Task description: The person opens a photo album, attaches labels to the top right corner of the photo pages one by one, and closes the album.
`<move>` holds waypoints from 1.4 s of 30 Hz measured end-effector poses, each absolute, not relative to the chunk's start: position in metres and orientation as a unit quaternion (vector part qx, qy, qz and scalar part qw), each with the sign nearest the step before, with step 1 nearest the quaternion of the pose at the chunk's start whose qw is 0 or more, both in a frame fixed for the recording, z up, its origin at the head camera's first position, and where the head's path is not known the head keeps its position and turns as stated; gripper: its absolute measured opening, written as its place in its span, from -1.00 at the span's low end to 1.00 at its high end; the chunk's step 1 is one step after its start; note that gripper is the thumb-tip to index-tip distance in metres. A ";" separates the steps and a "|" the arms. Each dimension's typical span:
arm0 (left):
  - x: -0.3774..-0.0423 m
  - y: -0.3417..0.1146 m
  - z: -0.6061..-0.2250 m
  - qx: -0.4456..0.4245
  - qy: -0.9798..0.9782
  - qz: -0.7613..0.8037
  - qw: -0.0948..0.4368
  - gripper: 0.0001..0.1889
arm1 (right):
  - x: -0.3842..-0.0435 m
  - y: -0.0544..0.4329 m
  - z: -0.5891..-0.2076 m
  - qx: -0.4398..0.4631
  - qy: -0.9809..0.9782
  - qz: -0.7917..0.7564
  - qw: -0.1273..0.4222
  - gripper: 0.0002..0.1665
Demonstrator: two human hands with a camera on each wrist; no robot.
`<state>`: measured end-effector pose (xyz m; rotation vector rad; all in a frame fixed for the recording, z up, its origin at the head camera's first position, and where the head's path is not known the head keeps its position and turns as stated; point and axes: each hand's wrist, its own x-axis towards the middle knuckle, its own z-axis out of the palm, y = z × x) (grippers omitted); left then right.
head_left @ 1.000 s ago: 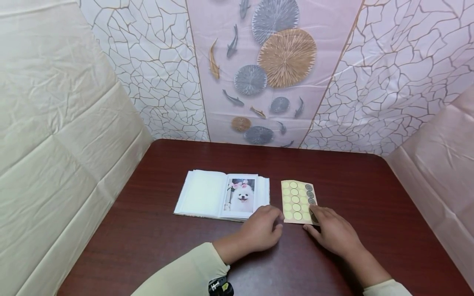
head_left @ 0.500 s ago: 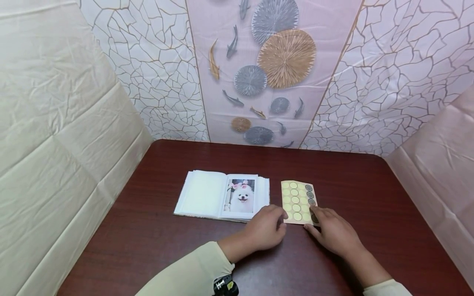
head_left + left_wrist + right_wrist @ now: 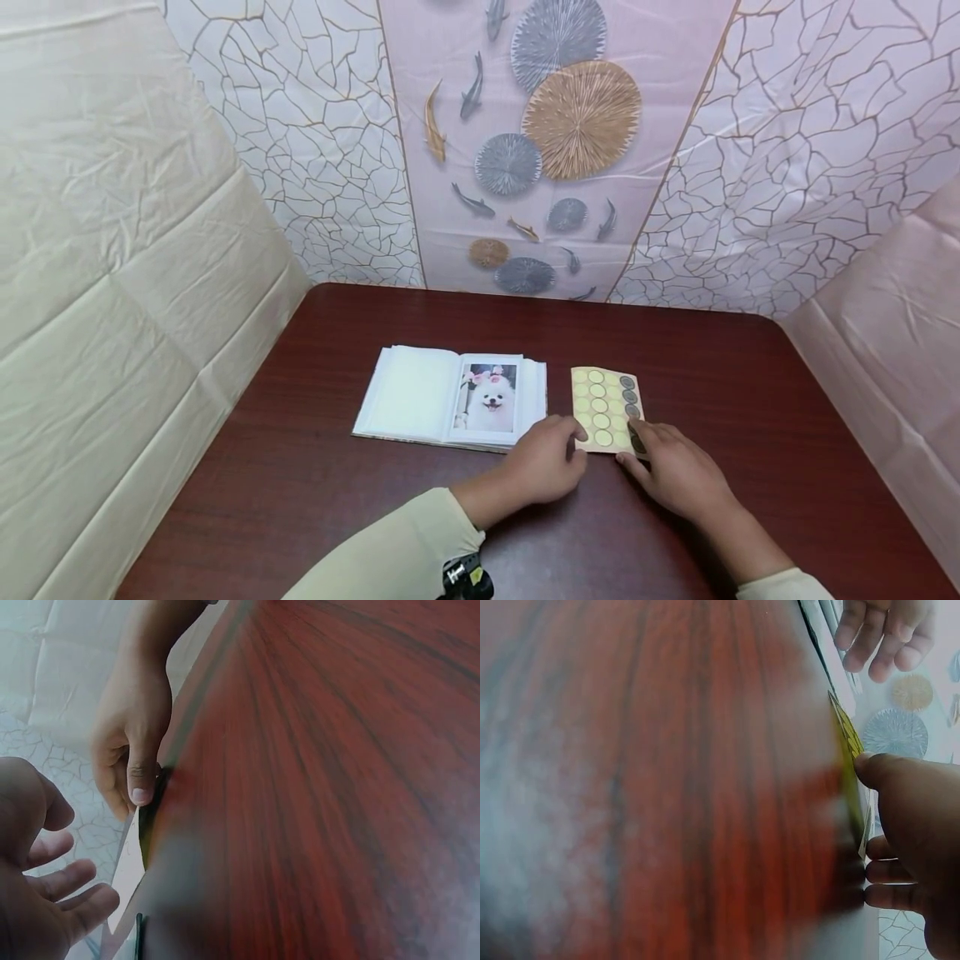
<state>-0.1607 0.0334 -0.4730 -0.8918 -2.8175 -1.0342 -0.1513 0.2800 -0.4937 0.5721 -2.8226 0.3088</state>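
Observation:
A yellow sheet of round stickers [image 3: 600,406] lies to the right of an open photo album [image 3: 414,392]; its right column has dark grey circles. My right hand [image 3: 681,473] pinches the sheet's near right corner, thumb at the near edge and fingers over the face. In the right wrist view the thumb presses on the sheet [image 3: 850,744], whose edge is slightly raised. At the sheet's near left corner is my left hand [image 3: 546,463], its fingers loosely bent. The left wrist view shows that hand [image 3: 45,870] with nothing between thumb and fingers.
The album's right page carries a photo of a white dog [image 3: 489,400]; its left page is blank. Both lie on a dark red wooden table [image 3: 360,508]. Patterned cloth [image 3: 510,125] hangs behind it, with pale cloth at both sides.
My left hand has moved slightly to the right, from beside the album's near corner to the sticker sheet's near left corner. The right hand keeps its grip in the same spot.

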 end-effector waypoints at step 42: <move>-0.175 0.054 -0.479 -0.044 -0.811 -0.575 -0.100 -0.71 | -0.149 0.281 -0.490 0.187 -0.969 0.113 0.114 -0.31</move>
